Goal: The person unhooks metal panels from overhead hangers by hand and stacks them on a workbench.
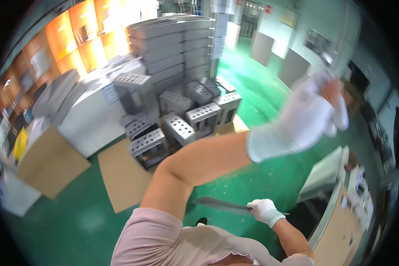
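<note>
My left arm reaches across the view to the upper right. My left hand [297, 117], in a white glove, is raised close to the camera and smeared by motion. Its fingers look bent, and skin shows at some fingertips; whether anything is in them cannot be made out. Lower down, beside my body, my right hand [265, 212], also white-gloved, is closed on one end of a thin grey sheet [221, 205]. The sheet is seen nearly edge-on and extends leftward over the green floor.
Ahead stand several grey box-shaped frames with holes [179, 126], some on cardboard [122, 177]. Behind them rises a tall stack of grey panels [168, 48]. To the left is a white cabinet [91, 122]; a workbench [341, 221] is close on my right.
</note>
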Tool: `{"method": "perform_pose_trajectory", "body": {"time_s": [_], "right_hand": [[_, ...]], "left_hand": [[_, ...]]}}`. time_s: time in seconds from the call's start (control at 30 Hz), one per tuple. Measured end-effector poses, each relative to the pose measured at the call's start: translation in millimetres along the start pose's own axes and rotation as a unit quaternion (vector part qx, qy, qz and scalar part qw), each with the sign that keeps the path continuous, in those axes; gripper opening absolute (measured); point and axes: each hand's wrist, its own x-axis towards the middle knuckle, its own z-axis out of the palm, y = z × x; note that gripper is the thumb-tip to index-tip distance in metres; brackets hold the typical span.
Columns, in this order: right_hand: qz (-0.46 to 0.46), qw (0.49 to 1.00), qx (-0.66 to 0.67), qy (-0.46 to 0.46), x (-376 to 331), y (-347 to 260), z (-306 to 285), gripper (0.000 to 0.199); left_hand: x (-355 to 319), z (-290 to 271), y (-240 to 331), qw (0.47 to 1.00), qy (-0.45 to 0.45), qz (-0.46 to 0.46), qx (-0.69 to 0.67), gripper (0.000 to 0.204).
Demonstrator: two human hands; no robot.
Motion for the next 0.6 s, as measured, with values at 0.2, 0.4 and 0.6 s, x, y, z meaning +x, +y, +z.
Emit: {"method": "perform_pose_trajectory", "body": {"time_s": [0.2, 0.4, 0.6], "right_hand": [[0.335, 0.92, 0.2, 0.044, -94.3, 3.7, 102.5, 0.024], [0.6, 0.74, 0.231, 0.198, -204.6, -56.1, 157.0, 0.023], [0.688, 0.464, 0.35, 0.435, -304.7, -164.7, 133.0, 0.012]], "left_hand": [[-13.6, -4.7, -4.1, 0.904, 0.4, -0.008, -0.151, 0.039], [-148.4, -36.2, -83.7, 0.923, -0.166, 0.102, 0.331, 0.026], [-426.6, -20.4, -242.5, 0.625, -0.305, -0.705, -0.138, 0.033]]}}
